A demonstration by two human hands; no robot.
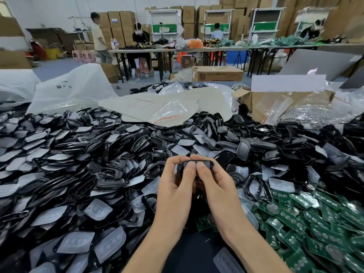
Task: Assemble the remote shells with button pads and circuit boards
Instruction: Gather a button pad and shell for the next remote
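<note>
At the centre of the worktop: a black remote shell (208, 161) is held up over the heap of parts, with a grey piece showing inside its frame.
Left grip (175, 186): fingers curl round the left end of the shell, and the thumb (190, 166) presses on the grey piece.
Right grip (216, 186): fingers hook over the top rim of the shell, and the thumb (201, 166) presses down just beside the left thumb, so the two tips touch or nearly touch.
Shell contents: mostly hidden by the thumbs; I cannot tell whether a board is already in it.
Button pads (97, 209): translucent, strewn thickly over the left and near parts of the worktop among loose black shell frames (110, 172).
Circuit boards (305, 223): green, piled at the near right beside the right forearm.
Black covers (244, 148): solid dark pieces heaped beyond the hands toward the right.
Cardboard sheet (157, 107): pale, with red marks on it; lies on the far edge of the heap with a clear bag on top.
Plastic sacks (72, 89): large and whitish, at the far left.
Open carton (262, 99): far right, holding small shiny metal parts and a clear zip bag.
Background: long tables (197, 49) with people at them, and stacked brown cartons (189, 14) along the wall.
</note>
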